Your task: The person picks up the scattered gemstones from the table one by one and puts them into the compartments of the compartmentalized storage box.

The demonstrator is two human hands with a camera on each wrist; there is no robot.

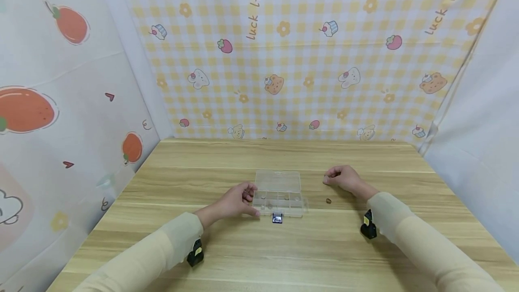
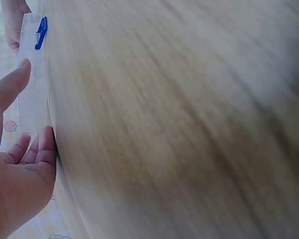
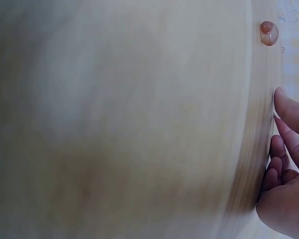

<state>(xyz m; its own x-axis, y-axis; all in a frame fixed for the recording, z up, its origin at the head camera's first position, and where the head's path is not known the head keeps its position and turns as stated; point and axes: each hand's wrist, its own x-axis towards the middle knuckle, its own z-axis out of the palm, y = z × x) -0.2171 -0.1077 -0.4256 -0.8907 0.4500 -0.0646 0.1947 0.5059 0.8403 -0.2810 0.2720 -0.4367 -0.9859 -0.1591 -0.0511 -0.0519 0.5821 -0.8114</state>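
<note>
A clear plastic compartment box [image 1: 281,214] lies on the table with its lid [image 1: 278,180] raised at the back. Small roundish pieces sit in several compartments, and a dark blue latch [image 1: 277,218] hangs at the front. My left hand [image 1: 239,199] holds the box's left end, thumb at the front corner, other fingers along the side. Right of the box, my right hand [image 1: 343,178] touches the tabletop, thumb and forefinger tips near each other, remaining fingers curled. Whether something tiny is between those tips is hidden. A translucent reddish-brown bead [image 3: 269,33] lies close by.
The wood-grain table [image 1: 227,256] reaches back to a yellow checked cloth [image 1: 284,57]. Pale printed cloth [image 1: 93,71] hangs on the left, and a plain white one [image 1: 482,148] on the right. Dark wrist cameras [image 1: 368,225] sit under both sleeves.
</note>
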